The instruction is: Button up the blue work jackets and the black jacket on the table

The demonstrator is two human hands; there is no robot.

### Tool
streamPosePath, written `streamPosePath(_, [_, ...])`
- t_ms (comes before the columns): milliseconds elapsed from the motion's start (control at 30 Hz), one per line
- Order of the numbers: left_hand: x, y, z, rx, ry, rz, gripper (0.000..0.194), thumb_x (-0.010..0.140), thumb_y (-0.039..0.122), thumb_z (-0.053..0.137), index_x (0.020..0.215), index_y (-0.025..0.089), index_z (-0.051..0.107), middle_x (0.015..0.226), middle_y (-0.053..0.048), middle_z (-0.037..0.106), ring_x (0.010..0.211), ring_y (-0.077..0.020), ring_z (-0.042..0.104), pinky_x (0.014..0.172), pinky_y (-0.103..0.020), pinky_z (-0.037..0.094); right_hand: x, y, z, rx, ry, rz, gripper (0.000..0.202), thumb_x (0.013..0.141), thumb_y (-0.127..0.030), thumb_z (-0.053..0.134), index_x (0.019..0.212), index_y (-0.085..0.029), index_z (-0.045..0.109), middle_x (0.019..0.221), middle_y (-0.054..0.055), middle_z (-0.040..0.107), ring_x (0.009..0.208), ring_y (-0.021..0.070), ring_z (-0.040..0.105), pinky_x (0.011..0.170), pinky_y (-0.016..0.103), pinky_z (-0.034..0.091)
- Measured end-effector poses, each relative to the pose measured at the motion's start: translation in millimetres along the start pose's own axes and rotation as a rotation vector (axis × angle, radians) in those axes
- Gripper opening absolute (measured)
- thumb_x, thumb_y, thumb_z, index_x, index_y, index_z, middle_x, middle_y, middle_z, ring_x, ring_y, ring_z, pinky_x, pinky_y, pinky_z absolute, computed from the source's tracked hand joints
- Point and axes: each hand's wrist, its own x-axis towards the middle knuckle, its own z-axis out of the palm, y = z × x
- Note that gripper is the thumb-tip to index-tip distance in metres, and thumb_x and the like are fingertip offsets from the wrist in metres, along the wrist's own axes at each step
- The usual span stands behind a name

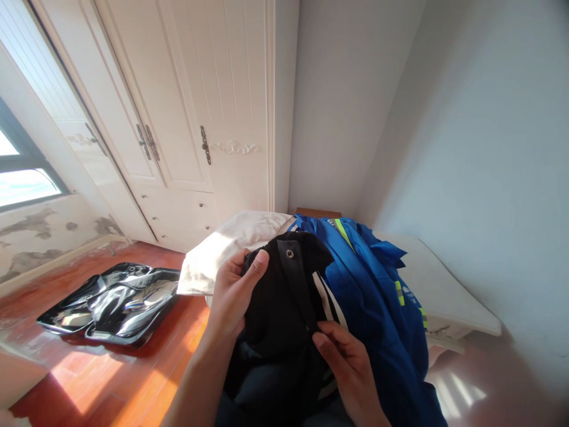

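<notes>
A black garment [271, 308] with pale stripes is held up in front of me, its lower part hanging down. My left hand [240, 284] is closed on its upper left edge, thumb on top. Down the front runs a dark flat strip [297, 284] with a round metal snap or eyelet near its top. My right hand [344, 356] pinches the lower end of this strip between thumb and fingers. Just behind lie a blue garment [368, 296] with yellow-green and grey bands, and a cream cloth [235, 231] to the left.
On the wooden floor [89, 379] at the left lies a black suitcase [146, 332] with glossy contents. A white wardrobe [186, 89] stands along the back. A white piece of furniture [444, 284] sits under the clothes at right, beside the grey wall [489, 148].
</notes>
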Motion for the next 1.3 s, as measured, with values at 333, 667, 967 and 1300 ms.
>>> streamPosePath(333, [-33.4, 5.0, -25.4, 0.750, 0.252, 0.668, 0.052, 0.083, 0.044, 0.074, 0.126, 0.022, 0.054, 0.125, -0.010, 0.060, 0.115, -0.0240, 0.058, 0.089, -0.035, 0.051, 16.0, -24.9, 15.3, 0.044, -0.035, -0.005, 0.043, 0.087, -0.059, 0.064, 0.086, -0.017, 0.073, 0.066, 0.001, 0.055, 0.059, 0.0128, 0.045, 0.051, 0.023, 0.036])
streamPosePath(667, [-72.5, -30.3, -13.8, 1.135, 0.069, 0.794, 0.036, 0.087, 0.051, 0.069, 0.107, 0.021, 0.062, 0.096, -0.006, 0.070, 0.086, -0.0224, 0.066, 0.075, -0.034, 0.054, 20.5, -36.4, 33.5, -0.017, 0.005, -0.122, 0.039, 0.091, -0.055, 0.059, 0.080, -0.018, 0.068, 0.067, 0.001, 0.057, 0.061, 0.0148, 0.051, 0.055, 0.024, 0.042])
streamPosePath(967, [-70.7, -43.3, -8.4, 0.969, -0.055, 0.757, 0.014, 0.094, 0.014, 0.057, 0.091, 0.021, 0.068, 0.084, -0.002, 0.073, 0.075, -0.0168, 0.066, 0.068, -0.028, 0.052, 26.6, -32.2, 31.6, 0.003, -0.081, -0.127, 0.048, 0.089, -0.063, 0.057, 0.068, -0.020, 0.053, 0.059, -0.003, 0.043, 0.055, 0.0118, 0.038, 0.050, 0.024, 0.033])
streamPosePath(1300, [-62.6, -44.3, -10.4, 0.658, -0.083, 0.407, 0.015, 0.090, 0.019, 0.060, 0.080, 0.021, 0.071, 0.070, 0.001, 0.070, 0.063, -0.0127, 0.063, 0.060, -0.021, 0.048, 34.0, -23.4, 38.4, 0.191, -0.126, -0.017, 0.055, 0.089, -0.063, 0.058, 0.060, -0.020, 0.039, 0.060, -0.004, 0.032, 0.057, 0.0105, 0.028, 0.050, 0.024, 0.029])
